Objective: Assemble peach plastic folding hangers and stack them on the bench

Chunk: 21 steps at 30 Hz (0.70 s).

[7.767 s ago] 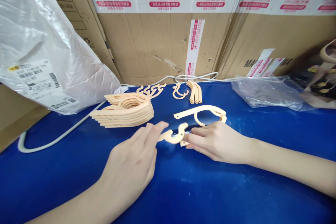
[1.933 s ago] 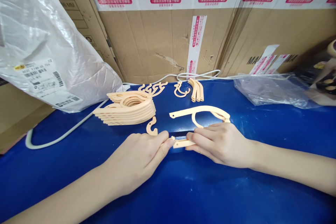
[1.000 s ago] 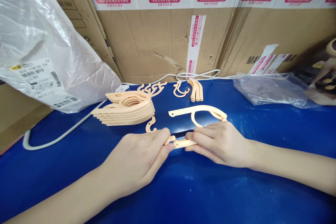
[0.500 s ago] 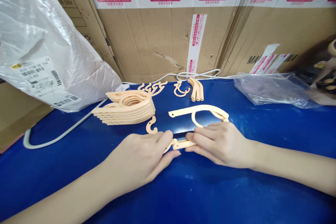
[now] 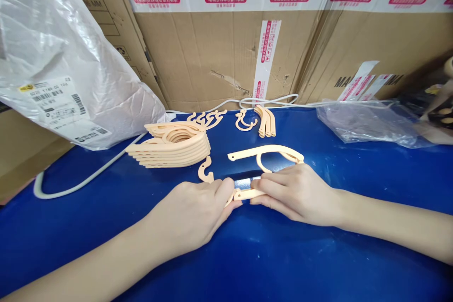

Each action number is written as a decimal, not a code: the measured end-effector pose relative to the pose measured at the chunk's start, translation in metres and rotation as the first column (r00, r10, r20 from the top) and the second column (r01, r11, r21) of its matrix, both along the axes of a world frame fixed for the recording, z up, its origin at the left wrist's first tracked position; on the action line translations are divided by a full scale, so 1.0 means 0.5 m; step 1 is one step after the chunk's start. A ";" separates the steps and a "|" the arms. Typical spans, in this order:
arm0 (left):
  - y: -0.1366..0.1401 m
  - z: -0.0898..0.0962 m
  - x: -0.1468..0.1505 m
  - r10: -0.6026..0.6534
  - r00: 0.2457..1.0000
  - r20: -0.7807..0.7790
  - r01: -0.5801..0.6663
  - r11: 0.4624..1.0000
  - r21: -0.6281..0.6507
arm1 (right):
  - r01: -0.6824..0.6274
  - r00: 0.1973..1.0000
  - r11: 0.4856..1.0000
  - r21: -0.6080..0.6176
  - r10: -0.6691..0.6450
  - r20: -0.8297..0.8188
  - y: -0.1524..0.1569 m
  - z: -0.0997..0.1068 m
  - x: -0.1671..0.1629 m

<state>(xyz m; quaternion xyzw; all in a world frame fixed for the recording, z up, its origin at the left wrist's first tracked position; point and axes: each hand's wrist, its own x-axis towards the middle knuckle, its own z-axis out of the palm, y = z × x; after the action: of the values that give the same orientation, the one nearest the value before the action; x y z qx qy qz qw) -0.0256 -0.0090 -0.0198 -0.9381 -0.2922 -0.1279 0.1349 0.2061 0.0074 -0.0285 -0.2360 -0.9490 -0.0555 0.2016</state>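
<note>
My left hand [image 5: 201, 212] is closed, thumb and forefinger pinching a peach-coloured plastic hanger hook [image 5: 204, 170]. Its curved end sticks up beyond the knuckles and its other end shows at the fingertips. My right hand [image 5: 297, 193] is closed around a folding hanger frame [image 5: 265, 151] of the same colour. One arm of the frame arches above the hand, while the tip of another arm points left and meets the hook's end between my hands. Fingers hide the middle of both parts. A stack of folded hangers [image 5: 170, 146] lies left of the hands.
Loose hooks [image 5: 210, 118] and several curved hanger arms [image 5: 266, 121] lie at the back of the blue table [image 5: 283, 264]. A white cable [image 5: 85, 181] runs behind them. Cardboard boxes [image 5: 212, 47] stand behind, a white bag [image 5: 71, 66] at left, a clear plastic bag [image 5: 368, 122] at right.
The hanger frame has tilted slightly and its arched arm sits a little lower. My left thumb has drawn in closer under the forefinger. The grips are otherwise alike.
</note>
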 end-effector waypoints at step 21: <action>-0.002 -0.006 -0.002 0.040 0.996 0.077 -0.025 0.981 -0.192 | 0.013 1.000 0.993 0.119 -0.011 -0.010 -0.003 -0.002 0.001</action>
<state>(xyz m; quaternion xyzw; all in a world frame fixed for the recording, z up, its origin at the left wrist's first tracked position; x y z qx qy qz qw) -0.0268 -0.0097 -0.0228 -0.9359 -0.3238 -0.1348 0.0343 0.2065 0.0060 -0.0294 -0.2295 -0.9416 -0.1121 0.2194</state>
